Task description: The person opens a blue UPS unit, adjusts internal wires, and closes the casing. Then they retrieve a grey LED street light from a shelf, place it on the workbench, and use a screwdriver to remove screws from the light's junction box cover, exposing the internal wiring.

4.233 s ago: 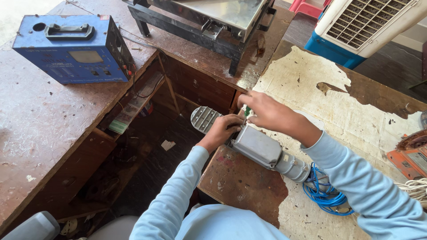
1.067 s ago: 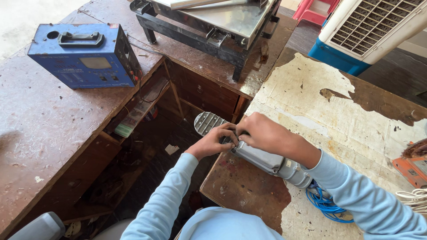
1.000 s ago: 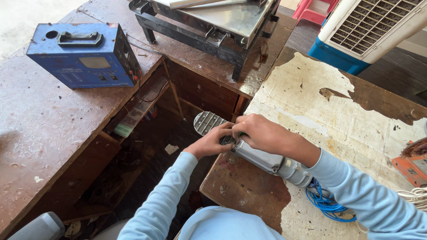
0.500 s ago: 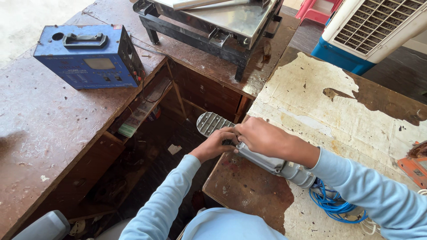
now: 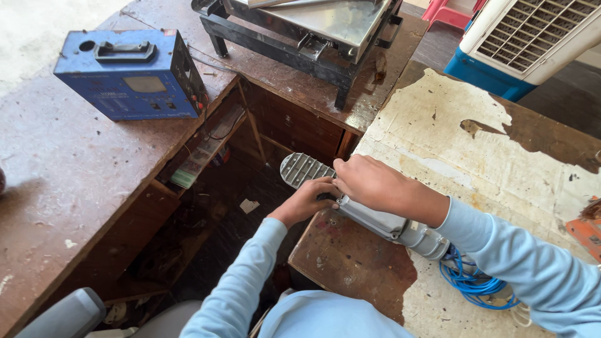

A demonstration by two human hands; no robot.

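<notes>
1. Blue metal marks the far left: a boxy instrument (image 5: 131,75) with a black carry handle sits on a worn brown tabletop (image 5: 56,181), well apart from and up-left of both hands.
2. Below it, an open recess in the desk holds dusty shelves (image 5: 200,156), just left of the left hand.
3. The left hand (image 5: 308,200), in a pale blue sleeve, has its grip curled around the near end of a grey lamp housing (image 5: 375,222), beside the housing's ribbed oval head (image 5: 302,170).
4. The right hand (image 5: 372,184) presses down on top of the same housing, its grip closed over the body, touching the left hand's fingers.
5. The housing lies at the edge of a peeling white tabletop (image 5: 463,144); a blue coiled cable (image 5: 472,285) lies at its tail, right of both hands.
6. Beyond the hands stands a black-framed metal machine (image 5: 313,31); far right, a white-and-blue air cooler (image 5: 526,37).
</notes>
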